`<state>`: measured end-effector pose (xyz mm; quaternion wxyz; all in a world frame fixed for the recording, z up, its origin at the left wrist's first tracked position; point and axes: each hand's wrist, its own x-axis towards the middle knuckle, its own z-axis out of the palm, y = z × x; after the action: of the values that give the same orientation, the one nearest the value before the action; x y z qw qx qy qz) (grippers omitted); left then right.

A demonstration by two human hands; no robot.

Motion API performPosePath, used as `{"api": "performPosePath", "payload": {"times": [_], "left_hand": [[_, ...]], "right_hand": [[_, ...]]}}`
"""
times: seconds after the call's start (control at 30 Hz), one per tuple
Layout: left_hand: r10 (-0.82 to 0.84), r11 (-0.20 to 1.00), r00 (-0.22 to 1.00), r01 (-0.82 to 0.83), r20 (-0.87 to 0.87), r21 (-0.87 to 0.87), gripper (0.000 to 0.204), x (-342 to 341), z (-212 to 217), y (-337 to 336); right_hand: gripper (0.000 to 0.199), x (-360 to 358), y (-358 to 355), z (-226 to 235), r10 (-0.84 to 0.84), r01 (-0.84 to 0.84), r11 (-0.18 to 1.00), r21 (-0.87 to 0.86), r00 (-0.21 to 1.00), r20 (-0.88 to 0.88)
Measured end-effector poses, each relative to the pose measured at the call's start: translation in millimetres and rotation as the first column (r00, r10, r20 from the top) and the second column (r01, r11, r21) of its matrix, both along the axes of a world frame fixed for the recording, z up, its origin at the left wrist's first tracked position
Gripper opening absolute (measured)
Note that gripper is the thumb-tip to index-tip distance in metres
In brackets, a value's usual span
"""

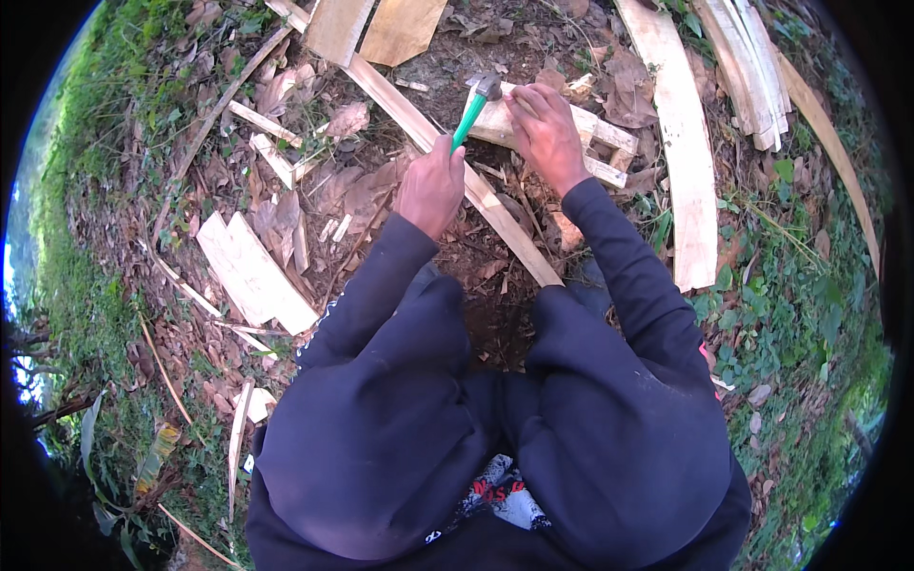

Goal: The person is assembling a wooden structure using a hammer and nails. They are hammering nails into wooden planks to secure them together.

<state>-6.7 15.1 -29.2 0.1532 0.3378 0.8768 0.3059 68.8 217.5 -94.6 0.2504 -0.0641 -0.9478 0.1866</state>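
So the left hand (431, 190) is wrapped tight around the lower end of a hammer (467, 124) with a green handle. The handle slants up and a bit right, with the dark metal head at the top, just beside the right hand's fingertips in this view. The right hand (550, 138) is over a cluster of short pale wood pieces (495, 124), fingers bent and bunched close together. Can't tell if they're pinching anything, the tips are too small to make out.

Past that, a long narrow wooden strip (505, 228) runs diagonally from up top down to near the right knee, passing beneath the hammer and left hand. Two flat boards (405, 30) sit at the top edge. Off right there's a long curved-looking plank (690, 181) and a stack of slats (747, 76), and over left a wide pale board (252, 271). It's all on leaf-littered ground (367, 195), with greenery further out both sides.
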Motion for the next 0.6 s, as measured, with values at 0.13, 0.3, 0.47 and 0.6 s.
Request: {"api": "performPosePath", "payload": {"times": [0.13,0.3,0.47,0.6], "left_hand": [[0.042,0.985,0.999,-0.039,-0.015,0.169,0.019,4.2,10.4,2.2],[-0.002,1.0,1.0,0.002,-0.011,0.025,0.02,-4.9,2.7,-2.2],[0.033,0.995,0.997,-0.027,-0.069,0.096,0.021,-4.1,-10.2,-2.6],[0.02,0.987,0.997,-0.007,-0.08,0.16,0.021,-3.5,-8.7,-8.7]], "right_hand": [[0.029,1.3,1.5,0.0,0.004,-0.004,1.0,-0.015,1.0,-0.003],[0.028,-0.5,-1.2,1.1,0.003,-0.003,1.0,-0.004,1.0,0.005],[0.027,1.3,-1.3,1.9,0.004,-0.004,1.0,-0.005,1.0,0.015],[0.026,-0.9,0.2,-0.6,0.009,-0.009,1.0,0.003,1.0,-0.013]]}}
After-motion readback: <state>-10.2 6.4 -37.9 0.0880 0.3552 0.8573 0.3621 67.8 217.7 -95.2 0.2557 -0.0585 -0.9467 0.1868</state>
